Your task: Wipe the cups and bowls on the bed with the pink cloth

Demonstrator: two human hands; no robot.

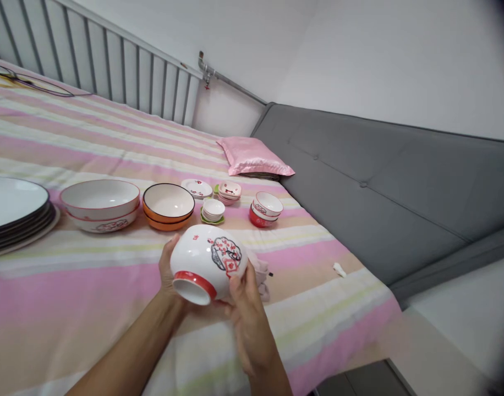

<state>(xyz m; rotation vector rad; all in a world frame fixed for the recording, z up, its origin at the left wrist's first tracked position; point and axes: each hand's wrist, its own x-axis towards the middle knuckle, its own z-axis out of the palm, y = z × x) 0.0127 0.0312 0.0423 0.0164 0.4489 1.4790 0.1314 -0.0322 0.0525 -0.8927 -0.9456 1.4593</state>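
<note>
Between both hands I hold a white bowl [198, 250] above the bed, tilted so its red foot ring points toward me. A dark and red blossom pattern shows on its side. My left hand [169, 275] is closed around the bowl's left side, most of its fingers hidden behind it. On the right side, my right hand [247, 302] grips it near the red motif. A pale pink cloth [262, 278] shows just beyond the right hand; whether the hand touches it I cannot tell.
Along the striped bedspread [124, 313] stand dark-edged plates [16, 203], large white bowls [101, 206], orange bowls [168, 206], small dishes [213, 209], oval plates [197, 188], pink dishes [229, 191] and small red-and-white bowls [266, 209]. A pink pillow [254, 155] lies by the grey headboard [371, 187].
</note>
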